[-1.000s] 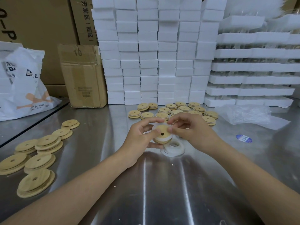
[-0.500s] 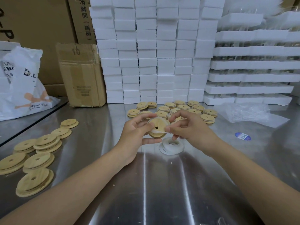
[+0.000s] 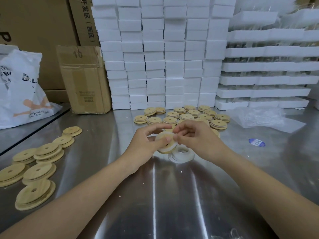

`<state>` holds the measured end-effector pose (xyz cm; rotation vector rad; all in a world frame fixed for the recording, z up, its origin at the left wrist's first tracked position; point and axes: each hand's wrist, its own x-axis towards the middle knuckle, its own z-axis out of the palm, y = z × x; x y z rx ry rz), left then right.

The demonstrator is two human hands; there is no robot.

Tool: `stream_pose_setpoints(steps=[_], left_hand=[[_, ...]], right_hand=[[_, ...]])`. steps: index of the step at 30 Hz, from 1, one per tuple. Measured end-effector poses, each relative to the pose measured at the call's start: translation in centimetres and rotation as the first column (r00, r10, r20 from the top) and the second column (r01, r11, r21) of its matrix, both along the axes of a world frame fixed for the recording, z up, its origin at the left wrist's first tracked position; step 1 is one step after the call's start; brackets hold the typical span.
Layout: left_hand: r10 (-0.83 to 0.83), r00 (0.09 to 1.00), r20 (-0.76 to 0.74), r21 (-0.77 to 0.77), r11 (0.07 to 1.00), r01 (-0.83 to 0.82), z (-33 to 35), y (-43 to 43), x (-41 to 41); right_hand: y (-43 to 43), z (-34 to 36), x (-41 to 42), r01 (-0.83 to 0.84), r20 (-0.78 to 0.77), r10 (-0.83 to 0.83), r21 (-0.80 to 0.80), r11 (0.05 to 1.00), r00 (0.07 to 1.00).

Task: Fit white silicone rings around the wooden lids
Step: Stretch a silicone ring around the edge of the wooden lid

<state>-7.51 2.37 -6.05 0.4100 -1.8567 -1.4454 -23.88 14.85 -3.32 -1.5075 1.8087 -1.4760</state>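
**Ring-fitting, mid-step.** 2 hands hold 1 lid (image 3: 164, 136) just above the bench (image 3: 172, 204), centre. The left hand (image 3: 145, 144) pinches its rim between thumb and curled fingers. The right hand (image 3: 198, 140) fingers pinch the ring (image 3: 168, 149) at the lid's right edge. The ring shows along the near rim and is probably not fully seated. Spare rings (image 3: 183, 155) lie just beneath. The far lids (image 3: 186, 116) appear ringed, so likely done. The left lids (image 3: 39, 163) look bare, so likely remaining.

**Containers.** The carton (image 3: 84, 80), far left, hides its contents, as does the white bag (image 3: 22, 90). What the clear bag (image 3: 259, 118), right, holds is unclear.
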Motion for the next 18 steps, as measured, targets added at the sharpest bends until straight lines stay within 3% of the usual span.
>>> stream_pose_setpoints(steps=[6,14,18], left_hand=[[0.012,1.0,-0.02,0.0,1.0,-0.012,0.2,0.2,0.0],[0.019,0.994,-0.11,0.136,0.991,-0.004,0.8,-0.5,0.0],[0.01,0.991,-0.131,0.195,0.981,0.016,0.4,-0.6,0.0]], right_hand=[[-0.1,0.0,0.3,0.099,-0.027,-0.099,0.025,0.995,0.995],[0.6,1.3,-0.6,-0.083,0.103,0.073,0.095,0.992,0.992],[0.6,1.0,0.0,-0.056,0.111,0.05,0.052,0.997,0.993]])
